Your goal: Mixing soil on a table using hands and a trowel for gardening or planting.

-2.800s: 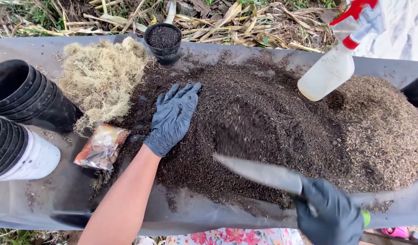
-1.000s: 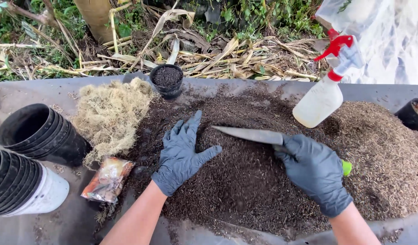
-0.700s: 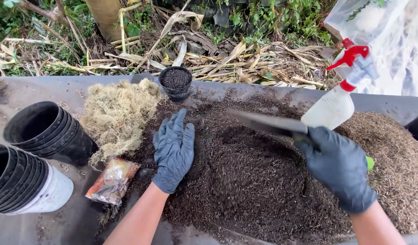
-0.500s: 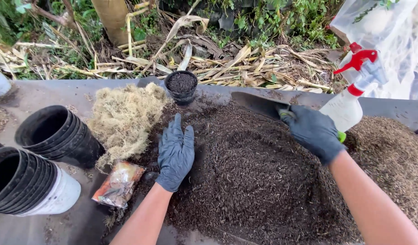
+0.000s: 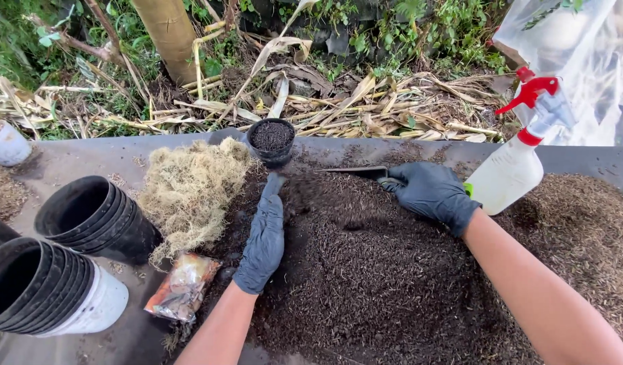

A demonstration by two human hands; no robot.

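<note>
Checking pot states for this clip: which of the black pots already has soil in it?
The single small black pot at the table's far edge, beyond the left hand. It is filled with dark soil; the stacked black pots at the left lie empty.

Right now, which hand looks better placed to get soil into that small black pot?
Probably the right hand: it grips the trowel, blade toward the small pot. The left hand lies flat on the soil.

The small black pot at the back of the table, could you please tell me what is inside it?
The small black pot holds dark potting soil nearly up to its rim. Whatever lies beneath that soil surface is covered, so I cannot tell whether anything is buried in it.
</note>
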